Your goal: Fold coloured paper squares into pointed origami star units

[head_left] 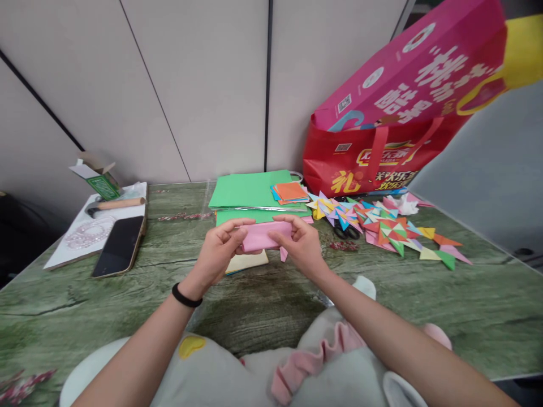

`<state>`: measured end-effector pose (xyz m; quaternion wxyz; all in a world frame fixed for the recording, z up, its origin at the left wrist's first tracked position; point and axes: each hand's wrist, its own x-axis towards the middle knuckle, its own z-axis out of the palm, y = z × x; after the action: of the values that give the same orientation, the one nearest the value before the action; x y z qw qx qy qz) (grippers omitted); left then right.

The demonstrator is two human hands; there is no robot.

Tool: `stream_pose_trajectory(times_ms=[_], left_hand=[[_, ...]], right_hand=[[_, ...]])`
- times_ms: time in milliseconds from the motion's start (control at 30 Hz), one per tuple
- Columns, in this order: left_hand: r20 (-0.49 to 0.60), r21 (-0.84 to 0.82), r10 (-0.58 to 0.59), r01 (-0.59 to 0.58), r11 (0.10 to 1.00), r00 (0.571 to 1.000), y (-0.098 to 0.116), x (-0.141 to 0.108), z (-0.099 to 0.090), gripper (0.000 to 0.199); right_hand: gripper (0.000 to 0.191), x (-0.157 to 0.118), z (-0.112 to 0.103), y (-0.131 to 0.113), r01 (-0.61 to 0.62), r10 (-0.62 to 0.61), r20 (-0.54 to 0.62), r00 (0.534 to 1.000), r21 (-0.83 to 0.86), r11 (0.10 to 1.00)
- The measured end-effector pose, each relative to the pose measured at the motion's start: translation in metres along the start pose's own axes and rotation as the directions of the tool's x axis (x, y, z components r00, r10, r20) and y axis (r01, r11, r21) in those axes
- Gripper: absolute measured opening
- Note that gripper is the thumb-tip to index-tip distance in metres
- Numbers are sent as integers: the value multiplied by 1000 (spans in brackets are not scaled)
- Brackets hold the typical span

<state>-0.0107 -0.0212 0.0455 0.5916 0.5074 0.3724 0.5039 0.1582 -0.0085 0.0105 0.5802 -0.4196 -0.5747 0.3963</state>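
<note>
Head view: one pink paper [257, 241] is held above the surface [169, 251], well inside its side edges, pinched between the nearly closed fingers of the left hand [214, 249] and right hand [306, 246]. Open room is seen between the left hand and one phone [119, 244]; one hammer [123, 204] and one box [103, 185] are placed beyond.

**Matt Paper Meets Wood Grain**

Smooth, matt pink paper [263, 237] marks the clock's centre over a green wood-grain tabletop [462, 305]. At nine o'clock, the glossy black screen of a phone [119, 246] and smooth wooden handle of a hammer [123, 204]; at two, a shiny red bag [322, 161]; at six, soft, matt grey cloth [220, 376].
</note>
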Motion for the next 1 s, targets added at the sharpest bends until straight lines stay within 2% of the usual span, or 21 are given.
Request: stream_pose_trajectory(times_ms=[200,500,1000], left_hand=[[101,-78,6,2,997,995,2,0,-3,29],[73,-78,17,-11,997,997,-1,0,-5,27],[44,-67,21,-18,998,999,-1,1,-3,29]], right_hand=[[37,0,-1,-6,-70,70,-1,998,97,993],[36,-1,-1,-8,-15,15,1,1000,78,997],[33,-1,-2,-6,0,1,-30,1000,34,999]])
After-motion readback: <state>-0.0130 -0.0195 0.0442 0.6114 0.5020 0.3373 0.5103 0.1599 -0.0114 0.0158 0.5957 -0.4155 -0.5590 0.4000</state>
